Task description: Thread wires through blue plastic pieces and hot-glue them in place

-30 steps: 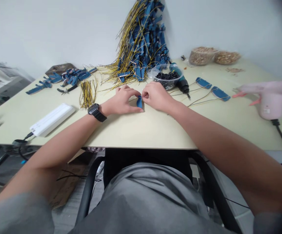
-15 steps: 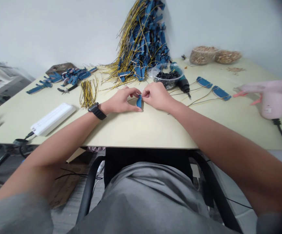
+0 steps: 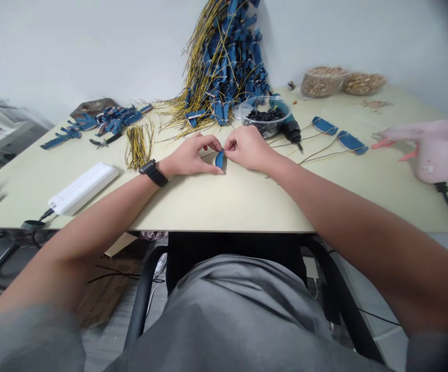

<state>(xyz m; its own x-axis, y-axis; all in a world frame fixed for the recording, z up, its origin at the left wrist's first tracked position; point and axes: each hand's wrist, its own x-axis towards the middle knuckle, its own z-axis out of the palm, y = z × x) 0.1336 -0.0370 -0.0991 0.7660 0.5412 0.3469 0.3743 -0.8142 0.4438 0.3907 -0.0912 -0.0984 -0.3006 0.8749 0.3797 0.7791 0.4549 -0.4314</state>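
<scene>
A small curved blue piece (image 3: 219, 159) stands up over the middle of the table. Thumb and fingertips of my left hand (image 3: 191, 155) span it from bottom to top and grip it; a dark watch is on that wrist. My right hand (image 3: 248, 148) is closed in a pinch at the piece's upper end. Whatever lies between those fingertips is too small and hidden to make out. A thin dark wire shows within the curve of the left hand. Just behind the right hand is a clear tub (image 3: 265, 121) of small black parts.
Blue pieces with yellow and black wires form a tall heap (image 3: 227, 67) at the wall. Left are a wire bundle (image 3: 139, 147), pliers (image 3: 106, 140) and a white box (image 3: 84, 188). To the right lie a power drill (image 3: 291, 128), two blue pieces (image 3: 351, 142) and a pink glue gun (image 3: 435, 147).
The blue piece has turned slightly in my fingers, and its upper end shows less. Both hands stay at it with little movement. The whole view has shifted slightly.
</scene>
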